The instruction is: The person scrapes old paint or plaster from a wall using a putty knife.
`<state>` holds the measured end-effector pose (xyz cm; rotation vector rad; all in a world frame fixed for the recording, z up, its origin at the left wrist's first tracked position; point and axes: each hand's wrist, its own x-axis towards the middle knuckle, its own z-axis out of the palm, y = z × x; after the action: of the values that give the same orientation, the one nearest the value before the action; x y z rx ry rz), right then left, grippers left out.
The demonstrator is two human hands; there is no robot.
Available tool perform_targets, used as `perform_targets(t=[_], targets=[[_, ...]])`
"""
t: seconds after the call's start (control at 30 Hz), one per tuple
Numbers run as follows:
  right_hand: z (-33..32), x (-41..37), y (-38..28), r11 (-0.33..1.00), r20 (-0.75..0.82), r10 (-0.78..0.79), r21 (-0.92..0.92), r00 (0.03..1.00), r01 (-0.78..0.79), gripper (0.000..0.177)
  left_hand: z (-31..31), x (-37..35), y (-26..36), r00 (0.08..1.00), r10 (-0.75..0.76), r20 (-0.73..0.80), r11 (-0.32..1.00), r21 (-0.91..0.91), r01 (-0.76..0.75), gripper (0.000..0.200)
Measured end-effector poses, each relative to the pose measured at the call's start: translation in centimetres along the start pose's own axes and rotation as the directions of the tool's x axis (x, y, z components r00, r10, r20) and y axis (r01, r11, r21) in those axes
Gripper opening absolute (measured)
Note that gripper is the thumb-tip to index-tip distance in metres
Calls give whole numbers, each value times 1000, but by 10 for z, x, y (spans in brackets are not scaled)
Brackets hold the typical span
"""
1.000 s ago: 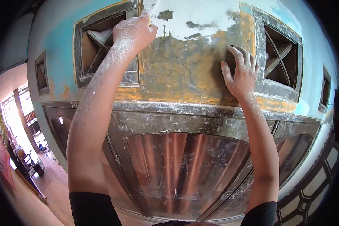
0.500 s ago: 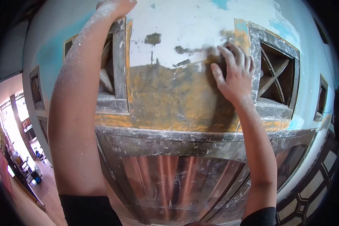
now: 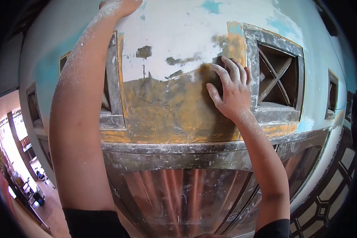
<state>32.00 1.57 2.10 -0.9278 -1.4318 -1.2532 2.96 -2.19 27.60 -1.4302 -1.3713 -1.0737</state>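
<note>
My right hand (image 3: 232,89) has its fingers spread against the wall, just left of a framed opening (image 3: 281,73) with crossed bars. White dust coats its fingers and wrist. Under and beside it lies a brownish-yellow bare patch (image 3: 166,111), bordered above by white filler (image 3: 178,31) with dark gaps. My left hand (image 3: 121,7) is raised at the top edge of the view, near the white wall surface. Its fingers are mostly cut off, so anything held there is hidden. Thick white dust covers the left forearm.
Below the bare patch runs a worn dark wooden frame (image 3: 178,158) around glass panes (image 3: 186,194) with reddish curtains behind. Another framed opening (image 3: 114,83) is partly behind my left arm. A bright doorway (image 3: 12,135) stands far left, a patterned grille (image 3: 325,202) lower right.
The view has shifted, so the wall and openings appear further left and lower. My right hand remains at about the same place on the wall. My left hand stays near the top edge.
</note>
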Motion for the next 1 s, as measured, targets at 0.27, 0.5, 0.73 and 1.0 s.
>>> perform_targets(t=[0.27, 0.5, 0.73, 1.0], targets=[[-2, -9, -1, 1000, 19, -18, 9, 1000, 18, 55, -2, 9, 15, 982, 178, -56, 982, 66, -174, 59], [0, -9, 4, 998, -15, 32, 46, 999, -31, 53, 14, 16, 38, 986, 93, -137, 994, -42, -100, 58], [2, -10, 3, 998, -48, 27, 60, 998, -24, 54, 6, 27, 59, 985, 144, -97, 990, 16, -143, 56], [2, -14, 2, 999, -22, 27, 47, 999, -26, 53, 14, 29, 81, 993, 101, -63, 995, 8, -101, 55]])
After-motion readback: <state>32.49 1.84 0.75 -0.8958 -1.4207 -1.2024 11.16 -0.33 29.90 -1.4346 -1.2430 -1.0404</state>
